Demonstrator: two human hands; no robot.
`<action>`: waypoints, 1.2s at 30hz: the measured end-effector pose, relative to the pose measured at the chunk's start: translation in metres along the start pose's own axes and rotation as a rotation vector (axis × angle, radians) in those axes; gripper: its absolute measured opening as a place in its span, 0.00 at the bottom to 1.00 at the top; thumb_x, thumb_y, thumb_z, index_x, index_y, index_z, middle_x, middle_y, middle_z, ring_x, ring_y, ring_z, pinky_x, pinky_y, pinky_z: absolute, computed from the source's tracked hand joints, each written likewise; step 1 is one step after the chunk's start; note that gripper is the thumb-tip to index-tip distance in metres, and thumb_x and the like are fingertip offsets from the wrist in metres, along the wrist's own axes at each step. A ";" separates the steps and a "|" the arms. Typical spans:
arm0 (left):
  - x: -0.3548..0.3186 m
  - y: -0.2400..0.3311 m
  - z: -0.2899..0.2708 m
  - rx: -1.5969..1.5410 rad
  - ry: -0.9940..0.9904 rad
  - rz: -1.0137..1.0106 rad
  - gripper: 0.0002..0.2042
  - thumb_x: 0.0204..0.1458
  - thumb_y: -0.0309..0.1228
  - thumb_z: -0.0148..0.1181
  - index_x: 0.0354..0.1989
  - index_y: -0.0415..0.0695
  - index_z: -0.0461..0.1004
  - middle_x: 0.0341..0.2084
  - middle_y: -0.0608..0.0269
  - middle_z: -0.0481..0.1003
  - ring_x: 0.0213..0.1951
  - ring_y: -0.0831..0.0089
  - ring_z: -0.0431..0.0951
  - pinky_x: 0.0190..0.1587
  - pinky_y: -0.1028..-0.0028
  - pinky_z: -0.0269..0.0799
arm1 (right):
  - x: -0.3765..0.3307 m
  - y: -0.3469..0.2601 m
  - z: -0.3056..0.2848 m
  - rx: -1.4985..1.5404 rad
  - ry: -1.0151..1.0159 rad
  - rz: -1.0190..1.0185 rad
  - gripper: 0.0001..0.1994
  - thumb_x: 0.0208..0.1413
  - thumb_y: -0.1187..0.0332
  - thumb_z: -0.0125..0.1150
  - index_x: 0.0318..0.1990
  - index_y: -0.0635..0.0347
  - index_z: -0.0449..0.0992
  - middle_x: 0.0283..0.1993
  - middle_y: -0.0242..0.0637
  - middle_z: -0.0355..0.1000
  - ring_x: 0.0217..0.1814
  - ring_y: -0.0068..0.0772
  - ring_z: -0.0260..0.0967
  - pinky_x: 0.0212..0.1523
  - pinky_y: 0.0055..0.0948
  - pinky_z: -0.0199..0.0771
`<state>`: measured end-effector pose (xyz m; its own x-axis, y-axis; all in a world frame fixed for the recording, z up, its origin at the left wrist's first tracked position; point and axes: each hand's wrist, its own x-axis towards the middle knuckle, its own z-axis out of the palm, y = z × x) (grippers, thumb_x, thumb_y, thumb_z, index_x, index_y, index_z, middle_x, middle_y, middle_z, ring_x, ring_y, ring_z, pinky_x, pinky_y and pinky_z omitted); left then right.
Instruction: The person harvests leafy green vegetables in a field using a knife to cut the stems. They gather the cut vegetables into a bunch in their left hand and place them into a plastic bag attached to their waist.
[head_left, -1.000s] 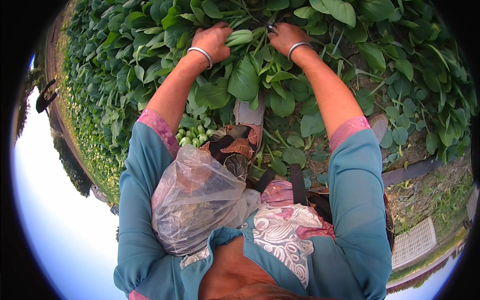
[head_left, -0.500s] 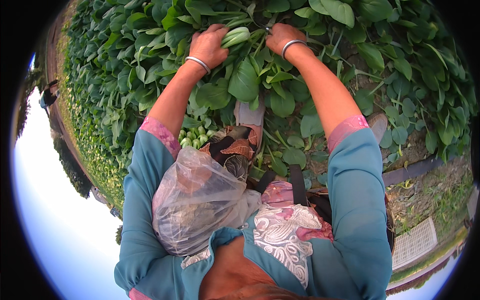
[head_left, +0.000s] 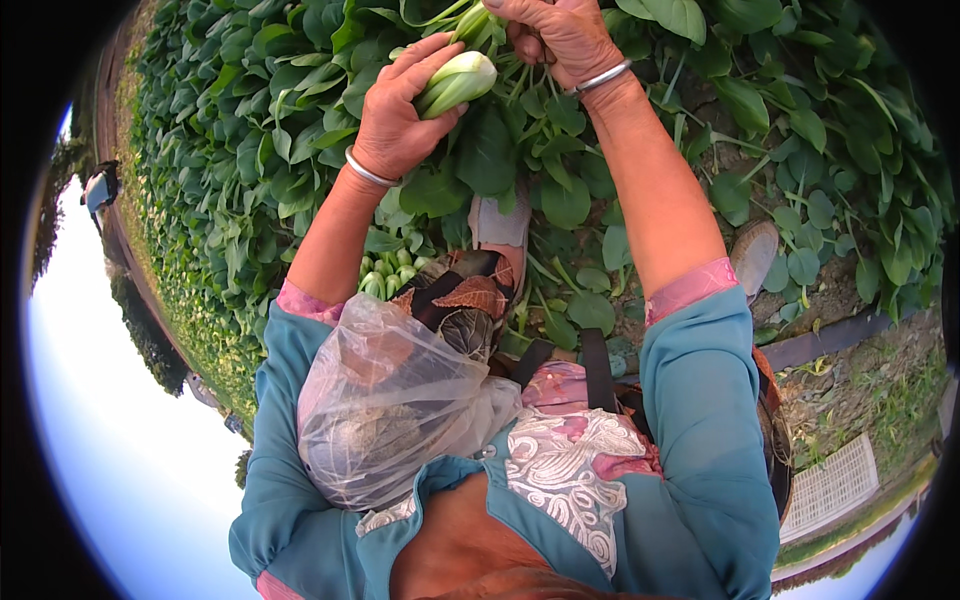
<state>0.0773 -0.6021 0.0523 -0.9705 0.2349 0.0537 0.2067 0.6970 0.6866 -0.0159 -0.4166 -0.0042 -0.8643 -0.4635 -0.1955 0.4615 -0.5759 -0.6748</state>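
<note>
My left hand is closed around a bok choy whose pale base points to the right. Just beyond it, another pale green stalk stands between my hands. My right hand is curled at the upper edge, its thumb reaching toward that stalk. What lies inside the curled right fingers is hidden. Leafy bok choy plants grow below and around both hands. Several picked bok choy lie in a pile by my leg, their pale bases showing.
A clear plastic bag lies over my lap. My shoes stand among the plants. Dense leaves spread to the left. At the right are a dark strip along the soil and a white plastic crate.
The left hand has drawn a little nearer with the bok choy, which now shows its base. My right hand has risen and shifted closer to the left one; the dark metal bit in it is hidden now.
</note>
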 end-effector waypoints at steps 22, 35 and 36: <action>0.012 -0.011 0.065 0.385 -0.369 -0.158 0.24 0.37 0.27 0.61 0.49 0.45 0.76 0.56 0.52 0.71 0.47 0.54 0.78 0.49 0.62 0.74 | -0.062 0.051 -0.099 -1.249 0.225 0.126 0.22 0.52 0.49 0.62 0.37 0.64 0.76 0.32 0.46 0.77 0.36 0.47 0.76 0.38 0.40 0.74; 0.004 -0.038 0.081 0.641 -0.552 -0.206 0.20 0.38 0.30 0.59 0.44 0.43 0.74 0.52 0.51 0.72 0.44 0.55 0.79 0.46 0.59 0.73 | -0.052 0.060 -0.089 -1.628 0.107 0.261 0.15 0.56 0.55 0.56 0.40 0.56 0.77 0.38 0.47 0.78 0.44 0.54 0.74 0.45 0.49 0.72; 0.003 -0.039 0.081 0.646 -0.549 -0.204 0.19 0.38 0.30 0.59 0.43 0.43 0.75 0.51 0.51 0.72 0.44 0.55 0.79 0.46 0.59 0.73 | -0.051 0.059 -0.089 -1.639 0.100 0.267 0.15 0.56 0.55 0.56 0.40 0.56 0.77 0.38 0.47 0.78 0.44 0.54 0.74 0.45 0.49 0.72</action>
<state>0.0760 -0.5735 -0.0335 -0.8336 0.2408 -0.4971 0.2265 0.9698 0.0901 0.0381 -0.3669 -0.0978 -0.8394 -0.3465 -0.4188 -0.0410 0.8086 -0.5870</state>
